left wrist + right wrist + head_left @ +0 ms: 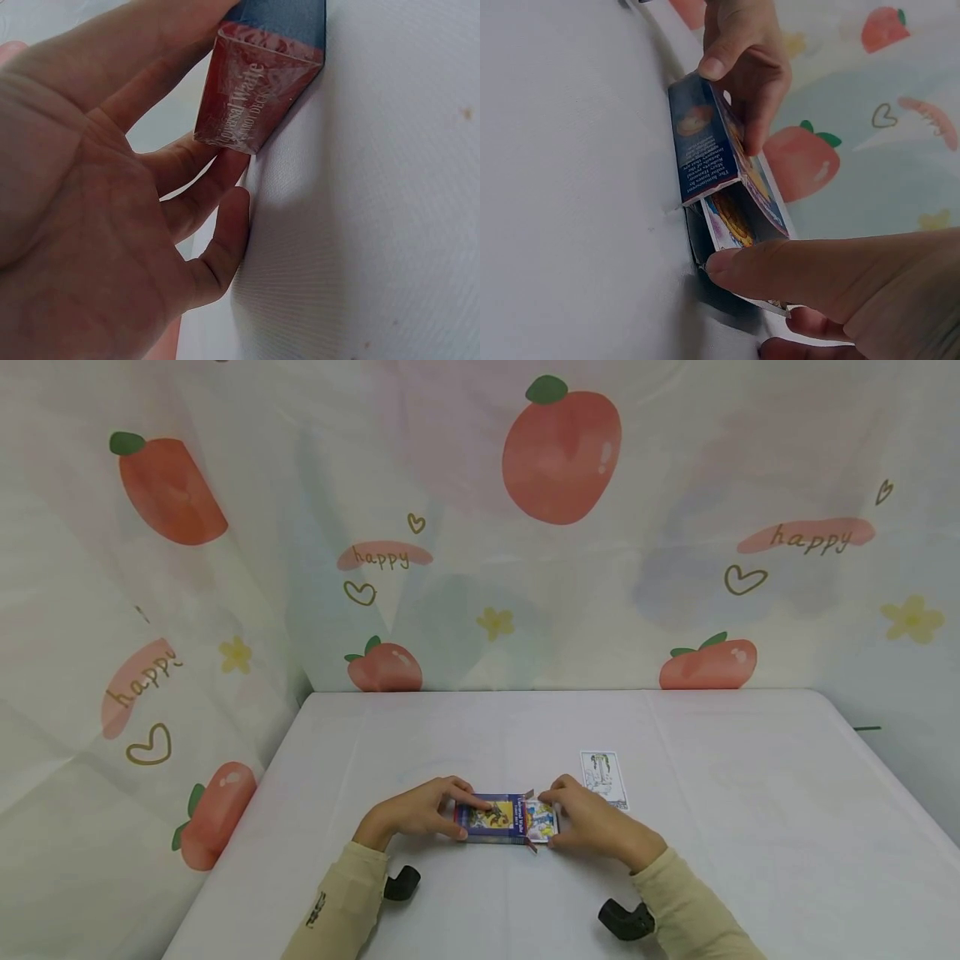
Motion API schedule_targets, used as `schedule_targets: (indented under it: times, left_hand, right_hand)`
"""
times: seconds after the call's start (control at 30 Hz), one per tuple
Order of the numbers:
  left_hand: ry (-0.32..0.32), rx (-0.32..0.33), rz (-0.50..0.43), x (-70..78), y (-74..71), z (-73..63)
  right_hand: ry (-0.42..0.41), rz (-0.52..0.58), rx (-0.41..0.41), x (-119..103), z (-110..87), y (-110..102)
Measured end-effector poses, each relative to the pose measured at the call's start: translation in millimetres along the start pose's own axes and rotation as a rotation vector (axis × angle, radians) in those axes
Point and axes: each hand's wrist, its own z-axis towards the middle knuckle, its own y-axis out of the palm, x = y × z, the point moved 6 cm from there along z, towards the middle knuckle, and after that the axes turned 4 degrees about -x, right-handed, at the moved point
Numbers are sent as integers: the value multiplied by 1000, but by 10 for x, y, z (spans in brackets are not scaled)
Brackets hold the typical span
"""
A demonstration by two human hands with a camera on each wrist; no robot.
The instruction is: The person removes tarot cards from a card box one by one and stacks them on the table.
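Observation:
A blue tarot card box (504, 818) lies flat on the white table, its open end to the right. With the thumb along the near edge and the index finger across the top, my left hand (420, 808) grips its left part. The closed red end (251, 97) carries "Tarot Deck" lettering in the left wrist view. Colourful cards (541, 820) stick partway out of the open end, between spread flaps. My right hand (600, 827) pinches them, thumb on the near edge; the right wrist view shows its thumb (739, 268) against the cards.
A single white card with a line drawing (602, 775) lies on the table (712, 777) behind my right hand. Black curved pieces (402, 883) sit by both sleeves. A fruit-printed cloth (465, 610) hangs behind the table and along its left side.

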Motion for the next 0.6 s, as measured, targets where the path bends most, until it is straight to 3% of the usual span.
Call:
schedule_targets:
  times: [0.37, 0.6]
  left_hand:
    - [11, -11, 5, -8, -2, 5]
    - [11, -10, 6, -26, 4, 19]
  right_hand:
    - [40, 61, -26, 32, -38, -93]
    - [7, 133, -65, 35, -53, -112]
